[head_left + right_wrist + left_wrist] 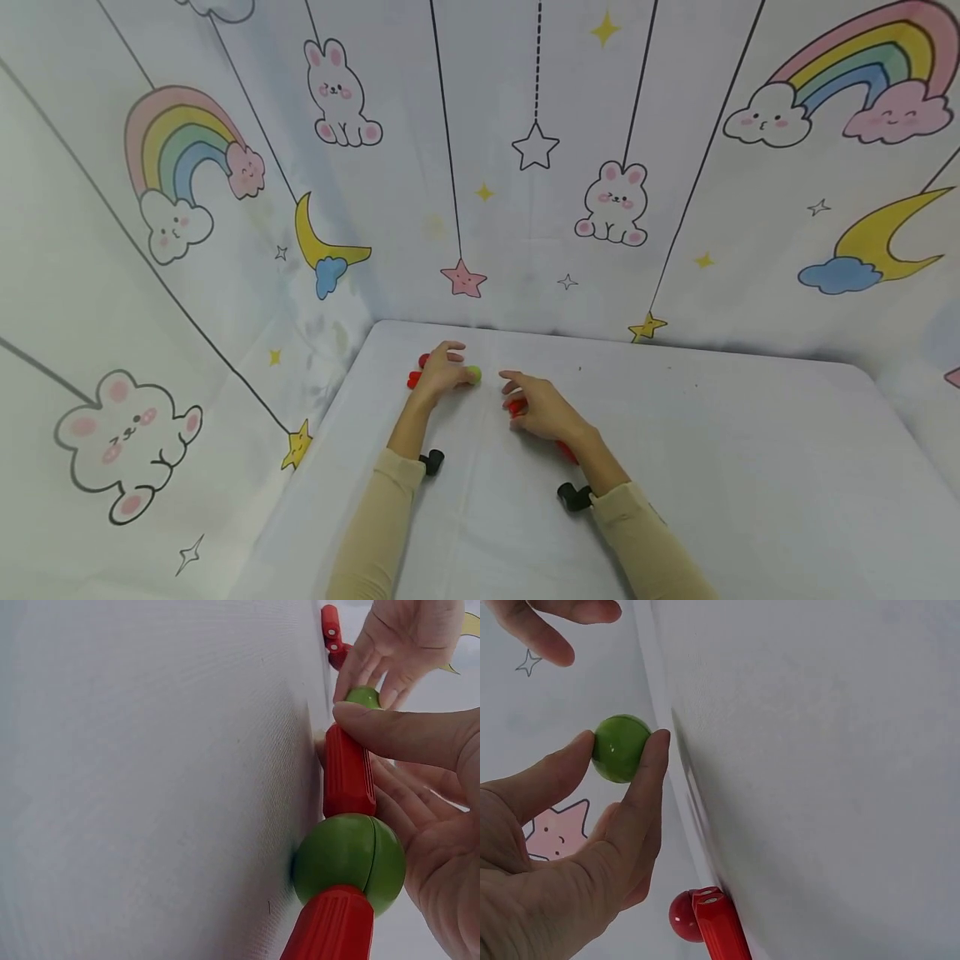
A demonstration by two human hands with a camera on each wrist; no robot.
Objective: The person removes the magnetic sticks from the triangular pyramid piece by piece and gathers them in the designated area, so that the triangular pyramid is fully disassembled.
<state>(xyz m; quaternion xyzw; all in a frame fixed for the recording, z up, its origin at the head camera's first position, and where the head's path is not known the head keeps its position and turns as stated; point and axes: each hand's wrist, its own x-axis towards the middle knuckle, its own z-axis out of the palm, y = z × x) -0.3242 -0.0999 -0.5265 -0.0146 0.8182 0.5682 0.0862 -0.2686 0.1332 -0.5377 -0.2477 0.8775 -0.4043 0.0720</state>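
My left hand (442, 377) pinches a shiny green ball (620, 748) between thumb and fingertips, above the white table. To its right, my right hand (551, 407) grips a red ridged toy rod (349, 776), thumb on top and fingers behind. That rod meets a larger-looking green ball (337, 855) with a seam line, and a second red rod (334, 924) runs from the ball's other side, so the three form a line close over the table. In the right wrist view, the left hand's green ball overlaps the far end of the gripped rod.
Beside the left hand, toward the table's left edge, lie a red ball (684, 916) and red rods (721, 930) with pale round spots on their ends. The white table (750, 467) meets a patterned curtain (510, 208) at the back and left.
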